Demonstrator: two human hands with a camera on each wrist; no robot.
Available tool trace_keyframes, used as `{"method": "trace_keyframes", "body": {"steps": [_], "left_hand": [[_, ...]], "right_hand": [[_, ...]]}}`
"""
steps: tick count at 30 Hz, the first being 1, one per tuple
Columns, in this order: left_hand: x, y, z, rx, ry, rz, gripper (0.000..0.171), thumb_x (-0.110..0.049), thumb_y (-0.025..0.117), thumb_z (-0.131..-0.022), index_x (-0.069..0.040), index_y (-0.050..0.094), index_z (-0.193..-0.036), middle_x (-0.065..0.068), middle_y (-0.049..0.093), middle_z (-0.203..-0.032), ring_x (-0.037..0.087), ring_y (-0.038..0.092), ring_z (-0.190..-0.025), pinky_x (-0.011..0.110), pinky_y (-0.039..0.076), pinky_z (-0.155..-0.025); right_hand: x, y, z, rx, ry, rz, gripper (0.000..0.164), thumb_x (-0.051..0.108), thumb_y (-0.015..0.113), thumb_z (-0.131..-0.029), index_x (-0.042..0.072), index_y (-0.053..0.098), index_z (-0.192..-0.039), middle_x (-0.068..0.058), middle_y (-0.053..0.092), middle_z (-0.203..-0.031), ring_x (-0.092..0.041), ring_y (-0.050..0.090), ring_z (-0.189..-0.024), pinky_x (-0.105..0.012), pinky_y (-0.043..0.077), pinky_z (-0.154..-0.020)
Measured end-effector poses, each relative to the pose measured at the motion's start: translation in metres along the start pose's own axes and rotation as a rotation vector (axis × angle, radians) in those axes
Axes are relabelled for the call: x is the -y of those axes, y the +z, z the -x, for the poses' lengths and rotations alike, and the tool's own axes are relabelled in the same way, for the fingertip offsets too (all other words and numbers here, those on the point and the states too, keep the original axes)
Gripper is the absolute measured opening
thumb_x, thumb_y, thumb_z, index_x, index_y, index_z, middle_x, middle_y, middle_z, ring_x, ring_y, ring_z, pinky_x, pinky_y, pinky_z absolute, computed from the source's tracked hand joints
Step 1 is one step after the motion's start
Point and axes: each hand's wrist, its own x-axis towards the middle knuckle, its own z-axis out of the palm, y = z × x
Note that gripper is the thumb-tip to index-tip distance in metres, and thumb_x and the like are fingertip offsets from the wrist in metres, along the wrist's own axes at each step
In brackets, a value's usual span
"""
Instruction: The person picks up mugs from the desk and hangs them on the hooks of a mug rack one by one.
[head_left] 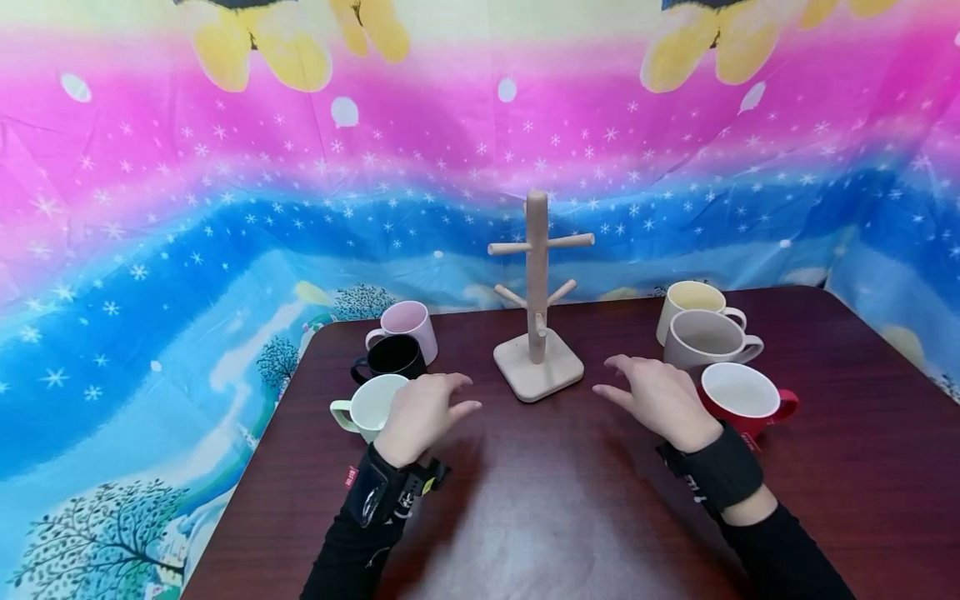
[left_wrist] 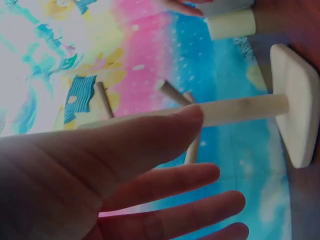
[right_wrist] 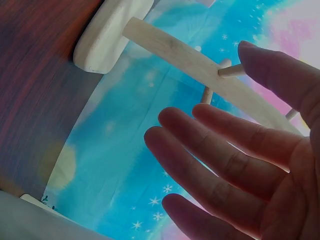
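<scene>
A wooden mug tree (head_left: 537, 283) with several pegs stands on a square base toward the back of the table. To its left, my left hand (head_left: 422, 415) hovers with fingers extended, partly covering a pale green mug (head_left: 372, 404). On the other side my right hand (head_left: 667, 400) is held over the table, thumb and fingers apart, nothing in it. Nearest to that hand are a red mug (head_left: 750, 400) with a white inside and a grey mug (head_left: 705, 342). Both wrist views show relaxed, spread fingers, with the mug tree behind them.
Behind the green mug stand a black mug (head_left: 396, 357) and a pink mug (head_left: 411, 327). A yellow mug (head_left: 690, 304) is at the back right. The dark wooden table (head_left: 555, 508) meets a colourful printed cloth (head_left: 450, 150) along its far and left edges.
</scene>
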Motion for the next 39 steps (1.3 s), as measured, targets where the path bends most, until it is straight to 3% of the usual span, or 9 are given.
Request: {"method": "trace_keyframes", "body": {"steps": [6, 12, 16, 19, 22, 28, 34, 39], "left_hand": [[0.01, -0.019, 0.005, -0.011, -0.001, 0.047, 0.031, -0.032, 0.072, -0.078, -0.018, 0.068, -0.105, -0.002, 0.069, -0.09, 0.009, 0.058, -0.07, 0.024, 0.044, -0.059], [0.031, -0.044, 0.016, -0.006, 0.004, 0.092, 0.038, -0.026, 0.074, -0.077, -0.016, 0.065, -0.113, 0.001, 0.068, -0.101, 0.017, 0.063, -0.086, 0.032, 0.05, -0.07], [0.054, -0.062, 0.025, -0.052, 0.001, 0.127, 0.041, -0.02, 0.074, -0.077, -0.014, 0.064, -0.116, 0.004, 0.068, -0.106, 0.02, 0.064, -0.093, 0.036, 0.05, -0.075], [0.074, -0.073, 0.034, -0.091, -0.042, 0.147, 0.041, -0.017, 0.073, -0.078, -0.013, 0.063, -0.117, 0.008, 0.067, -0.108, 0.024, 0.063, -0.096, 0.04, 0.049, -0.078], [0.094, -0.08, 0.043, -0.085, -0.12, 0.176, 0.043, -0.014, 0.071, -0.08, -0.012, 0.059, -0.121, 0.012, 0.065, -0.111, 0.029, 0.06, -0.101, 0.044, 0.047, -0.081], [0.13, -0.079, 0.049, 0.02, -0.238, 0.236, 0.047, -0.017, 0.068, -0.083, -0.01, 0.054, -0.127, 0.017, 0.059, -0.121, 0.036, 0.054, -0.109, 0.049, 0.046, -0.085], [0.147, -0.064, 0.043, 0.137, -0.258, 0.189, 0.043, -0.015, 0.07, -0.08, -0.006, 0.06, -0.121, 0.021, 0.058, -0.121, 0.041, 0.048, -0.115, 0.049, 0.046, -0.083], [0.153, -0.055, 0.039, 0.222, -0.259, 0.237, 0.035, -0.017, 0.071, -0.079, -0.005, 0.065, -0.112, 0.02, 0.062, -0.113, 0.037, 0.056, -0.105, 0.044, 0.051, -0.077]], "right_hand": [[0.0, 0.0, -0.001, 0.012, -0.003, -0.001, 0.044, 0.033, 0.071, -0.079, 0.003, 0.064, -0.11, -0.012, 0.07, -0.085, -0.021, 0.063, -0.067, -0.028, 0.049, -0.049], [0.001, 0.0, -0.002, 0.016, -0.009, 0.0, 0.043, 0.032, 0.071, -0.079, 0.003, 0.064, -0.109, -0.012, 0.07, -0.084, -0.021, 0.063, -0.066, -0.027, 0.048, -0.048], [0.0, 0.001, -0.002, 0.024, -0.005, -0.004, 0.042, 0.032, 0.071, -0.079, 0.003, 0.065, -0.109, -0.011, 0.07, -0.083, -0.02, 0.063, -0.065, -0.026, 0.047, -0.048], [-0.001, 0.002, -0.001, 0.033, -0.006, -0.007, 0.042, 0.032, 0.071, -0.079, 0.003, 0.065, -0.109, -0.011, 0.07, -0.081, -0.019, 0.063, -0.064, -0.026, 0.047, -0.048], [-0.002, 0.003, 0.0, 0.034, -0.012, -0.002, 0.042, 0.032, 0.071, -0.079, 0.003, 0.065, -0.109, -0.009, 0.069, -0.078, -0.018, 0.061, -0.063, -0.026, 0.046, -0.047], [-0.004, 0.003, 0.002, 0.042, -0.016, 0.003, 0.041, 0.031, 0.071, -0.079, 0.003, 0.065, -0.108, -0.009, 0.069, -0.078, -0.018, 0.061, -0.064, -0.027, 0.046, -0.047], [-0.002, 0.004, 0.001, 0.06, -0.019, -0.004, 0.042, 0.032, 0.072, -0.078, 0.003, 0.065, -0.108, -0.009, 0.069, -0.079, -0.017, 0.061, -0.064, -0.026, 0.046, -0.047], [-0.001, 0.007, -0.002, 0.05, -0.031, -0.005, 0.041, 0.031, 0.072, -0.078, 0.003, 0.065, -0.107, -0.008, 0.069, -0.078, -0.017, 0.061, -0.064, -0.026, 0.046, -0.047]]}}
